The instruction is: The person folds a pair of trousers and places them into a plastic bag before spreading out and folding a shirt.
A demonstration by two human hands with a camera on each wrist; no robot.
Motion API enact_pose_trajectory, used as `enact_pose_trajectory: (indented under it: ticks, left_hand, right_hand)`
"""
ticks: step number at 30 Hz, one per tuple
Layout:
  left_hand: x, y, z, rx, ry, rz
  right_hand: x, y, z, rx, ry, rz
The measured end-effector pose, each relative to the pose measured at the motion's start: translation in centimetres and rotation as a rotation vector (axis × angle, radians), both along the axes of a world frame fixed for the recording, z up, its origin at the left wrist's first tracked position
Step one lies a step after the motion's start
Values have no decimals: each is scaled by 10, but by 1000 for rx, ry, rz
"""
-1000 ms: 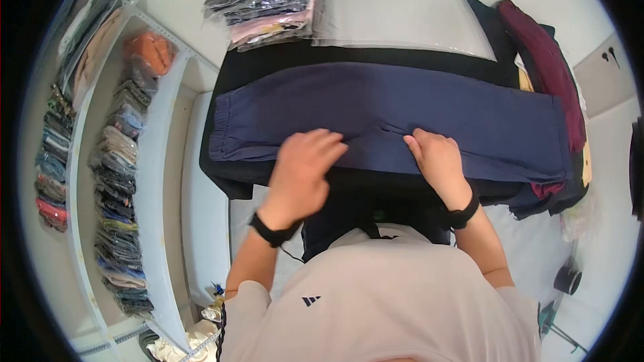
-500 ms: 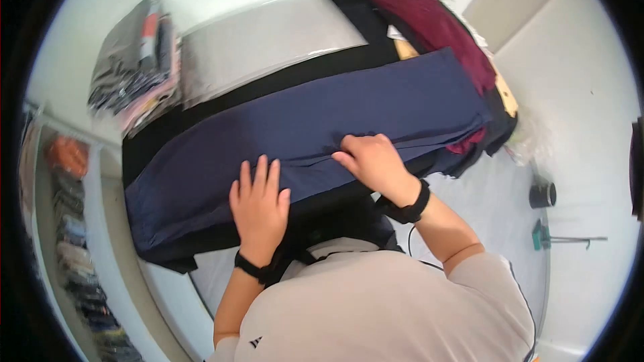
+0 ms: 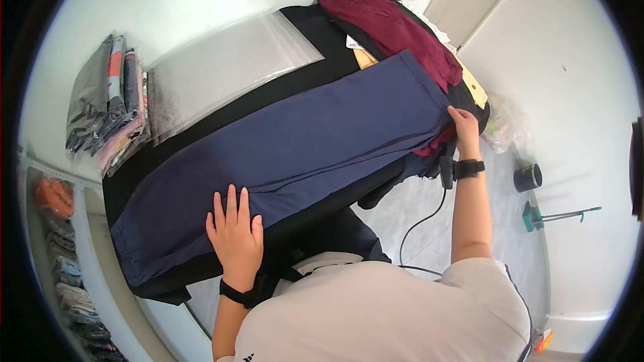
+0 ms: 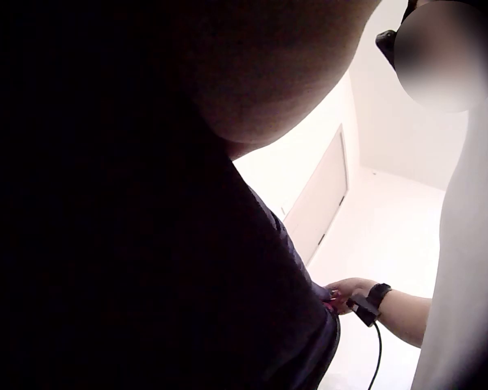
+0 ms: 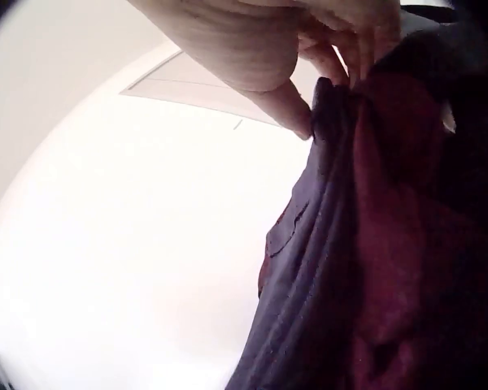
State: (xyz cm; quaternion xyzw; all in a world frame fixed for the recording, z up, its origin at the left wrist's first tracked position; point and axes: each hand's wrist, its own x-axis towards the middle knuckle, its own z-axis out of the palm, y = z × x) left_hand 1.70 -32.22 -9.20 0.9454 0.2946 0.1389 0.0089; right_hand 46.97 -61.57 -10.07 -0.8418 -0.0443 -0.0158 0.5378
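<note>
A pair of navy trousers, folded lengthwise, lies along the black-covered table in the head view, its gathered cuff at the near left. My left hand rests flat on the front edge of the cloth with fingers spread. At the far right end, my right hand pinches the front corner of the trousers between thumb and fingers. The right wrist view shows the thumb against the navy edge, with maroon cloth hanging just beside it. A long crease runs through the trousers between the hands.
Clear plastic bags lie flat along the back, beside a stack of bagged garments. A maroon garment is heaped at the far right. Shelving stands left; a cable hangs from my right wrist.
My right hand has gone from the middle of the trousers to their right end and pinches the corner. My left hand has settled flat. The head view has swung to the right.
</note>
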Motion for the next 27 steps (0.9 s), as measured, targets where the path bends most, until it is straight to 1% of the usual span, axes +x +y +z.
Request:
enact_pose_trajectory:
  ticks: [1,3,4,5,7,8,9,11,12,13,15,16,17,19,20,21,23,24,25,27]
  left_hand:
    - [0,0,0,5,4,6]
    - [0,0,1,-19,-6,-2]
    - [0,0,2,-76,10,-6]
    - [-1,0,3,-71,11,6]
    - [-1,0,1,-66,-5,-12]
    - [-2,1,0,-60,-11,-10]
    - [-1,1,0,-59,-7,2]
    - [-2,0,1,-60,-16,-12]
    - [-2,1,0,-58,-17,-11]
    - [-2,1,0,-55,-17,-4]
    - [-2,1,-2,-58,-33,-9]
    - [-2,1,-3,-48,-37,-12]
    - [-3,2,-3,-51,-37,-6]
    - [-3,2,-3,-46,-41,-15]
    - [-2,2,-1,-40,-32,-12]
    - [-2,2,-2,-52,-29,-16]
    - [-2,2,-3,-30,-38,-11]
    - [-2,2,-2,-39,-35,-8]
    - [-2,1,-2,-43,-31,-3]
    - [-2,2,-3,-43,-45,-5]
  right_hand:
    - [4,-3,0,5,4,6]
    - [2,2,14,-45,114,109]
    - [2,6,15,-144,11,71]
    - [1,5,21,-209,-3,91]
    - [-30,26,47,-146,-171,87]
    - [-34,31,47,57,-166,140]
    - [-41,39,51,248,-108,155]
    - [-38,37,43,753,116,224]
    - [-21,28,23,965,326,180]
    - [-25,31,21,967,329,187]
    - [-37,35,17,914,528,149]
    - [-39,34,15,820,515,147]
    - [-39,37,16,816,518,152]
    - [-40,38,21,559,243,153]
    - [-38,39,24,509,193,161]
    - [-43,42,33,498,195,155]
    - [-60,56,52,406,-33,185]
    - [-61,59,53,445,-93,241]
    - [-75,68,61,441,-88,246]
    - [-111,94,80,591,-173,327]
